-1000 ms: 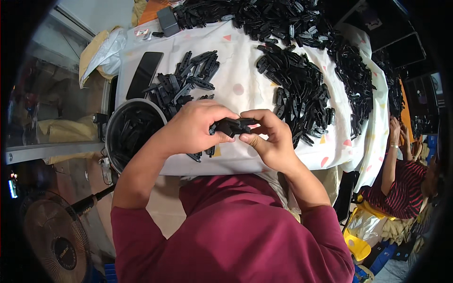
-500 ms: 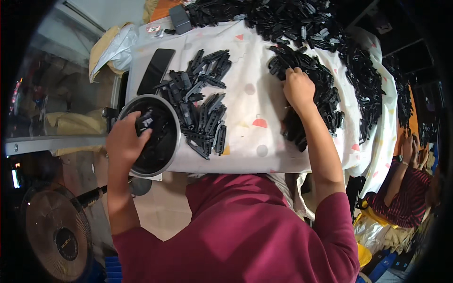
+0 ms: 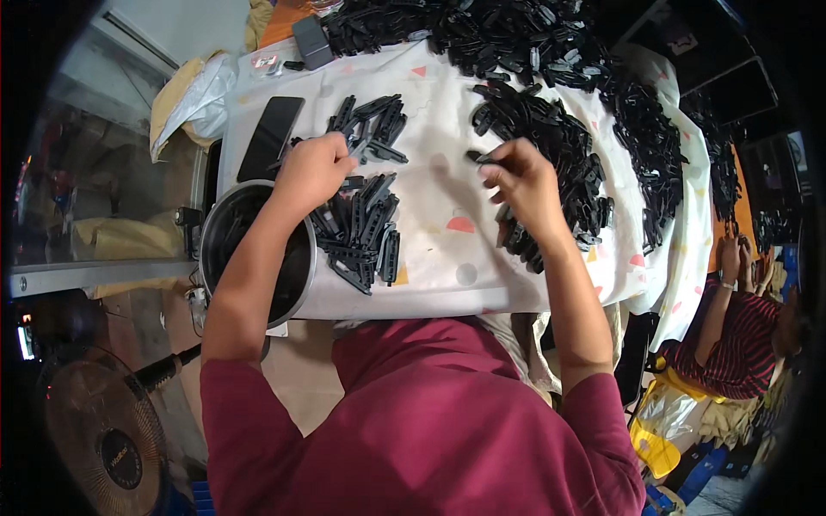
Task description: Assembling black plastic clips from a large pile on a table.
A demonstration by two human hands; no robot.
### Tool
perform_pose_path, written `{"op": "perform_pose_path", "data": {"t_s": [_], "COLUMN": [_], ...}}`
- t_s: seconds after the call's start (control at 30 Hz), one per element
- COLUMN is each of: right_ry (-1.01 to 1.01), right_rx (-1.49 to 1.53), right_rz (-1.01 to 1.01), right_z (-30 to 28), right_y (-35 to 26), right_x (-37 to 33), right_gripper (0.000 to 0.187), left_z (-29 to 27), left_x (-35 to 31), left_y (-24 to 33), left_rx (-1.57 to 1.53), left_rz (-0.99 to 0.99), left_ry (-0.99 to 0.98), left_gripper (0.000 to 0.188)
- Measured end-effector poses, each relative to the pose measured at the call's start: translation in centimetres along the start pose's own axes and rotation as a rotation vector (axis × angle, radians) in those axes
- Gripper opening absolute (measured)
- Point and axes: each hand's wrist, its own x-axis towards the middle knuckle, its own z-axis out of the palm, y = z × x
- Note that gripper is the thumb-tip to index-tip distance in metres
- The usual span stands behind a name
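Note:
My right hand (image 3: 529, 185) pinches a small black plastic piece (image 3: 476, 157) between thumb and fingers, just left of a heap of similar black pieces (image 3: 555, 129). My left hand (image 3: 314, 172) is curled over a smaller group of long black plastic parts (image 3: 366, 224) on the left of the table. Its fingertips are partly hidden, so what they grip cannot be made out. Below that wrist stands a round metal bowl (image 3: 311, 279) with dark contents, partly covered by my left forearm.
A dark phone (image 3: 271, 138) lies on the patterned white tablecloth (image 3: 439, 275), near a grey box (image 3: 312, 43). More black pieces (image 3: 508, 39) cover the far side. A fan (image 3: 107, 439) stands at lower left. Another person (image 3: 731, 335) in a striped top sits at right.
My left hand has left the bowl and moved up and right to the long black parts. My right hand has drawn back from the heap with a small black piece.

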Motion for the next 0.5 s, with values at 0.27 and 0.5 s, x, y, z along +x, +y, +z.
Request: {"op": "perform_pose_path", "data": {"t_s": [0.27, 0.5], "right_ry": [-0.078, 0.145], "right_rx": [0.194, -0.147], "right_rz": [-0.451, -0.757], "right_z": [2.6, 2.5], "right_y": [-2.5, -2.3], "right_x": [-3.4, -4.4], "right_gripper": [0.014, 0.025], "left_z": [-1.0, -0.5], "left_x": [-2.8, -5.0], "left_y": [7.8, 9.1], "left_rx": [-0.949, -0.498], "left_rz": [0.179, 0.456], "left_ry": [-0.445, -0.133], "left_gripper": [0.031, 0.039]}}
